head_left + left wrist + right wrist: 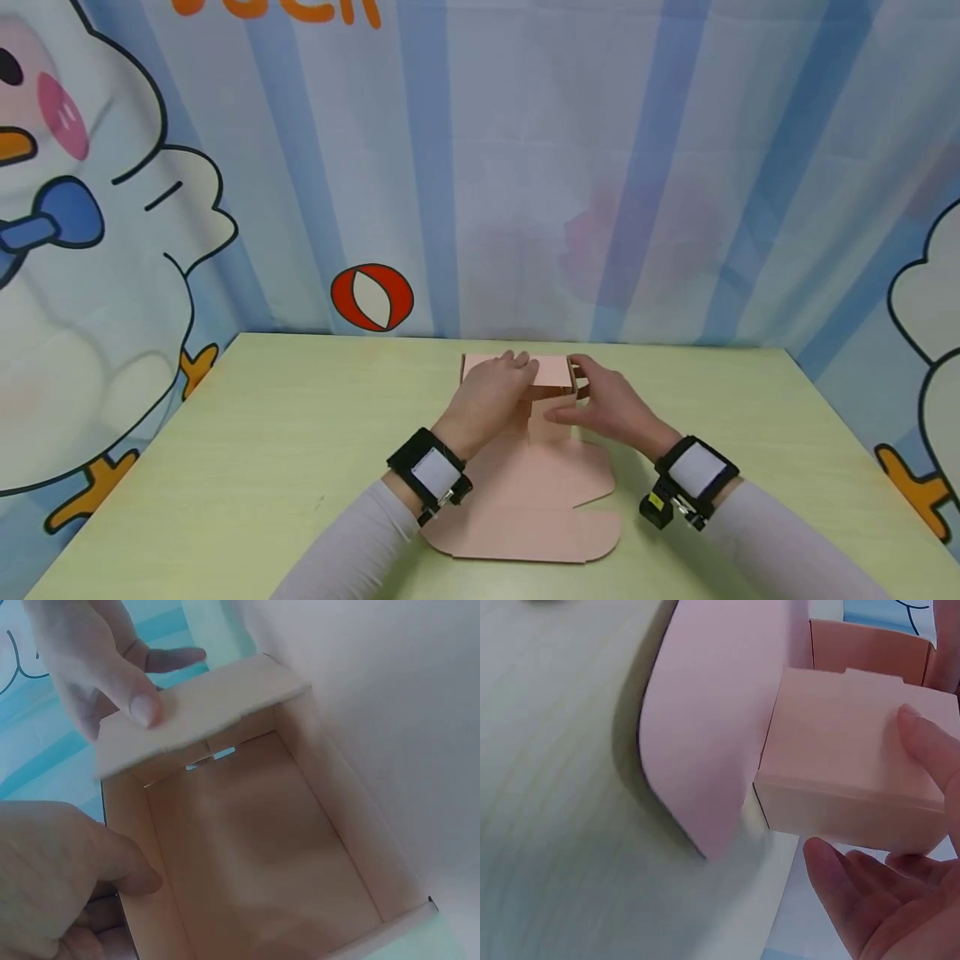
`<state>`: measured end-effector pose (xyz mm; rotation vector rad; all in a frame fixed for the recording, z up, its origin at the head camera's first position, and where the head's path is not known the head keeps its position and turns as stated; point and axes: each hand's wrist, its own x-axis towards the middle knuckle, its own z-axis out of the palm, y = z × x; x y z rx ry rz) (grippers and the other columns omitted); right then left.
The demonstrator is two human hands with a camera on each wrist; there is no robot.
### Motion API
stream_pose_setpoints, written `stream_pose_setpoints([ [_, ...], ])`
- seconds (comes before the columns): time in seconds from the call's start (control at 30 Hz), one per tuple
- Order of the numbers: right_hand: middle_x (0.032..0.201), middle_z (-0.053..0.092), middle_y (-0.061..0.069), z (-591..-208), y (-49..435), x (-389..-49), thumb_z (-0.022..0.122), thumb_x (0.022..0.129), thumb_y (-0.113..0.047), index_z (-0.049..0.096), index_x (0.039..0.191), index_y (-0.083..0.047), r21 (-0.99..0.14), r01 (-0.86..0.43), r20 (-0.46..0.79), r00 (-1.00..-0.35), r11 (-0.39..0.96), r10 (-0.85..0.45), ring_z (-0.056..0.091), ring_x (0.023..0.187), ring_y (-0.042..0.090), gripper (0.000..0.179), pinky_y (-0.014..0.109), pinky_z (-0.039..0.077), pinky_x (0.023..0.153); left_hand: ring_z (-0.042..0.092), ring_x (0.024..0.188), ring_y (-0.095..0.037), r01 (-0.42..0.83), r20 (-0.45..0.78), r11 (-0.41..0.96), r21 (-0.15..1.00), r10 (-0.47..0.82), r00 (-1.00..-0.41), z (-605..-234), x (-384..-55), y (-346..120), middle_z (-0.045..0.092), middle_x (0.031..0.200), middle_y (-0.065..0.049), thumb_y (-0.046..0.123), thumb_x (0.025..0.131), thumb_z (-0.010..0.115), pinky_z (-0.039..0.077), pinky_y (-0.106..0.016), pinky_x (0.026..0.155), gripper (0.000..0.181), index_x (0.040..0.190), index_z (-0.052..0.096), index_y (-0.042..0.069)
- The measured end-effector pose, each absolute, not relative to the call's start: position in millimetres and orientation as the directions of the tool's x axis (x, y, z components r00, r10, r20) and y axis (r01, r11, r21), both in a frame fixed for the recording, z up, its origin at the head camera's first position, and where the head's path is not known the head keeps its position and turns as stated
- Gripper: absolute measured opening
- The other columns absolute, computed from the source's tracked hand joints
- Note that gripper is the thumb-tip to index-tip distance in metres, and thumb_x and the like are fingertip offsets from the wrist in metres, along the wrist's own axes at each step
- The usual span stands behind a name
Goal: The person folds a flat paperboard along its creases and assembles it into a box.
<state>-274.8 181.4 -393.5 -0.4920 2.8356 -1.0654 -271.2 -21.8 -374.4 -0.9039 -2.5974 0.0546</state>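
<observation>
A partly folded pink cardboard box (517, 475) stands on the table, its long lid panel lying toward me. My left hand (490, 398) lies over the far wall in the head view. The left wrist view shows this left hand (67, 877) pinching the wall, thumb inside and fingers outside. At the box's right side is my right hand (611, 404). Its thumb presses on the folded side flap (855, 735), while the right hand's fingers (829, 877) spread loosely outside the wall. Inside the box, the bare floor (262, 825) and two small slots by the side wall are visible.
The pale yellow-green table (315, 417) runs around the box. A curtain with blue stripes (517, 167) and cartoon prints stands behind it. One rounded lid flap (697, 735) sticks out beside the box.
</observation>
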Motion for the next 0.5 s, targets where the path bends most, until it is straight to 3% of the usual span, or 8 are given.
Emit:
stream_pose_setpoints([
  [0.07, 0.140, 0.053, 0.023, -394.6, 178.2, -277.7, 0.079, 0.081, -0.044, 0.034, 0.148, -0.003, -0.655, -0.269, 0.056, -0.949, 0.706, -0.309, 0.064, 0.114, 0.036, 0.090, 0.043, 0.059, 0.087, 0.070, 0.100, -0.019, 0.588, 0.345, 0.792, -0.166, 0.605, -0.717, -374.0, -271.3, -21.5, 0.072, 0.117, -0.002, 0.006, 0.094, 0.064, 0.060, -0.028, 0.082, 0.024, 0.117, 0.069, 0.012],
  [0.13, 0.128, 0.060, 0.021, -396.1, 175.4, -280.2, 0.080, 0.081, -0.044, 0.038, 0.142, -0.002, -0.649, -0.270, 0.074, -0.953, 0.712, -0.294, 0.066, 0.109, 0.034, 0.085, 0.041, 0.059, 0.083, 0.070, 0.101, -0.019, 0.585, 0.343, 0.792, -0.172, 0.605, -0.718, -374.3, -271.8, -21.4, 0.072, 0.117, -0.002, 0.007, 0.095, 0.063, 0.060, -0.028, 0.083, 0.024, 0.117, 0.069, 0.013],
  [0.3, 0.089, 0.061, 0.012, -399.2, 170.8, -284.7, 0.079, 0.082, -0.043, 0.046, 0.121, -0.005, -0.622, -0.272, 0.114, -0.959, 0.734, -0.259, 0.062, 0.079, 0.020, 0.063, 0.029, 0.050, 0.062, 0.070, 0.101, -0.018, 0.580, 0.350, 0.793, -0.187, 0.606, -0.715, -375.5, -272.5, -21.9, 0.072, 0.114, -0.002, 0.009, 0.094, 0.066, 0.060, -0.028, 0.084, 0.024, 0.118, 0.069, 0.012],
  [0.5, 0.080, 0.059, 0.011, -400.7, 165.5, -283.2, 0.075, 0.087, -0.034, 0.046, 0.113, -0.004, -0.591, -0.281, 0.169, -0.960, 0.756, -0.225, 0.053, 0.058, 0.015, 0.049, 0.026, 0.041, 0.053, 0.069, 0.097, -0.016, 0.577, 0.365, 0.789, -0.210, 0.611, -0.703, -375.8, -270.3, -21.6, 0.071, 0.108, -0.001, 0.013, 0.091, 0.070, 0.059, -0.025, 0.081, 0.025, 0.116, 0.069, 0.013],
])
